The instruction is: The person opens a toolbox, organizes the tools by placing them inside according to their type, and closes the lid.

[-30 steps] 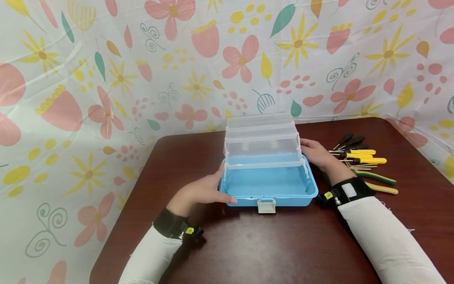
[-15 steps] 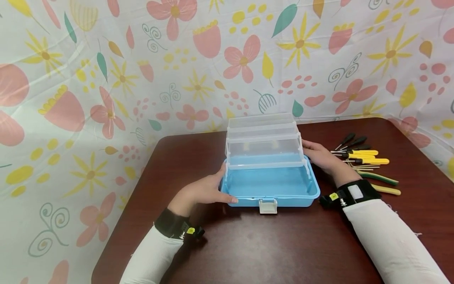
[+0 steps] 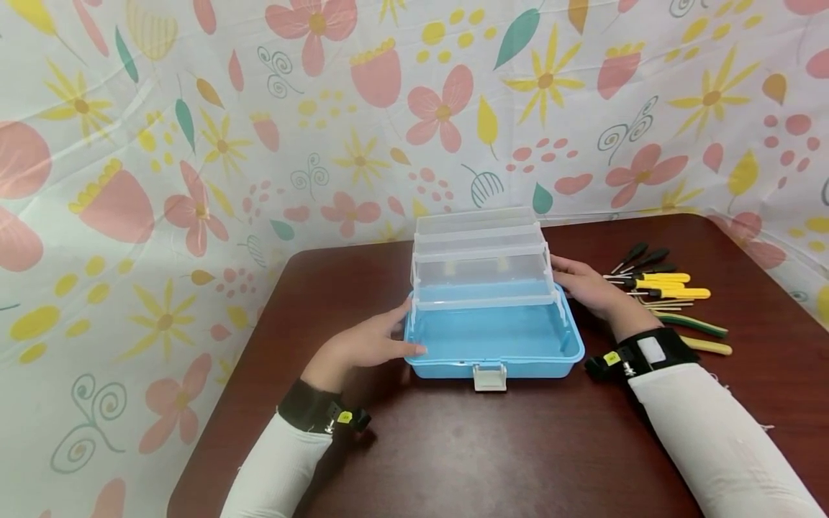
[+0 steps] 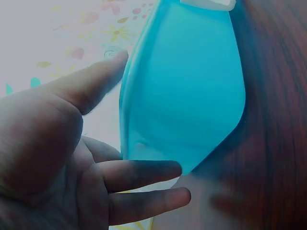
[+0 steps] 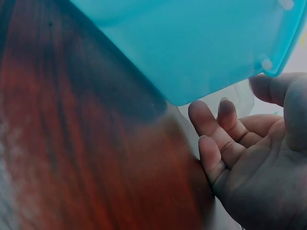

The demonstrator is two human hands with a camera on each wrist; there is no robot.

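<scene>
In the head view a blue toolbox (image 3: 499,368) stands open on the table, its white latch (image 3: 489,378) hanging at the front. Clear tiered trays (image 3: 479,270) are raised over its back half, and the blue bottom appears bare. At the box's left side is my left hand (image 3: 365,342), thumb over the rim. The left wrist view shows its fingers (image 4: 144,175) fairly straight against the blue wall. My right hand (image 3: 589,288) is at the back right corner. Its fingers (image 5: 208,120) are loosely bent beside the box in the right wrist view; contact there is unclear.
Right of the box lie black-handled screwdrivers (image 3: 631,255), yellow-handled screwdrivers (image 3: 680,293), thin hex keys (image 3: 670,306) and a plier-like tool with green and yellow handles (image 3: 696,324). A flower-printed cloth (image 3: 363,173) hangs behind the dark brown table (image 3: 466,446).
My left thumb has lifted from the box's front wall to above its rim. The right hand, toolbox and tools hold their places, with only a slight shift of the view.
</scene>
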